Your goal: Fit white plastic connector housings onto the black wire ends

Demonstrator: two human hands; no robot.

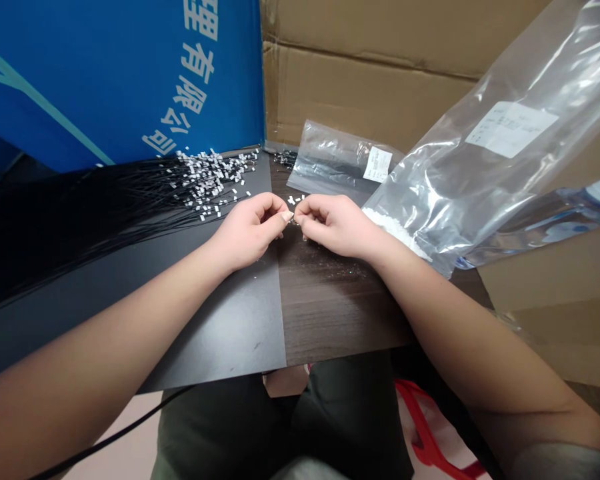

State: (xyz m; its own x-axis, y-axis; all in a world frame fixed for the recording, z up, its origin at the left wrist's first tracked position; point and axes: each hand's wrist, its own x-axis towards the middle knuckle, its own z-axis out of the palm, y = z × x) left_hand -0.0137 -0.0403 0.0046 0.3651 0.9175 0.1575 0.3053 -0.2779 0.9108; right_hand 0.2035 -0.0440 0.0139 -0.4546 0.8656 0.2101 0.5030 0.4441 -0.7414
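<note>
My left hand (247, 232) is closed, thumb and fingertips pinched together just above the table. Facing it, my right hand (336, 223) is closed in a similar pinch, its fingertips almost meeting those of the left. Something tiny sits between the fingertips, too small and covered to name. Just beyond them lie a few small white connector housings (296, 200). To the left, a large bundle of thin black wires (80, 200) spreads over the dark surface, with many white connectors (205, 175) at its ends.
A clear bag (330, 160) with a label lies behind my hands. At the right, a large clear bag (450, 180) holds small white pieces (395, 230), beside a plastic bottle (540, 217). A blue panel (105, 73) and cardboard (380, 80) stand behind the table (330, 313).
</note>
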